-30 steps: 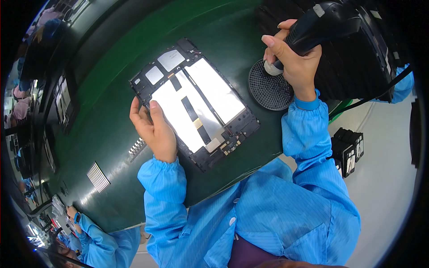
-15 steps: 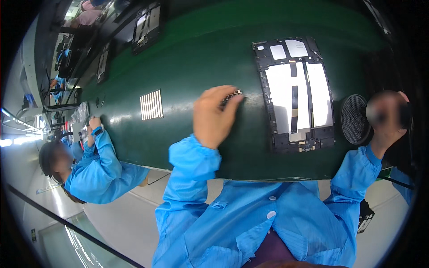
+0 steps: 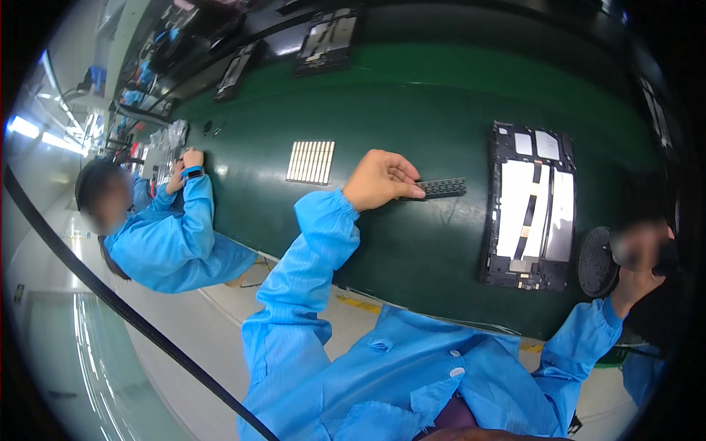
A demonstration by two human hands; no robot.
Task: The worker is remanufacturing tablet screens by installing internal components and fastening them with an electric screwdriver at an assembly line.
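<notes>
My left hand (image 3: 382,181) pinches one end of a narrow black strip (image 3: 444,188) with rows of small cells along it. The strip points right, toward a tablet frame (image 3: 531,209) with white and silver panels and dark ribbon cables. Whether the strip touches the green mat, I cannot tell. At the far right, my right hand (image 3: 637,275) is raised beside a dark round textured disc (image 3: 598,262). Its fingers are blurred, and what they hold, if anything, does not show. Left of my left hand lies a flat piece with pale stripes (image 3: 310,162).
Two more tablet frames, one nearer (image 3: 327,40) and one slimmer (image 3: 239,70), lie along the far side of the green mat (image 3: 412,110). At the left, a co-worker in blue (image 3: 173,242) works at the same bench. A dark cable (image 3: 140,316) crosses the lower left.
The view has turned, so the bench things appear farther right and lower. The black strip, mostly hidden in my left hand before, now sticks out sideways from my fingertips.
</notes>
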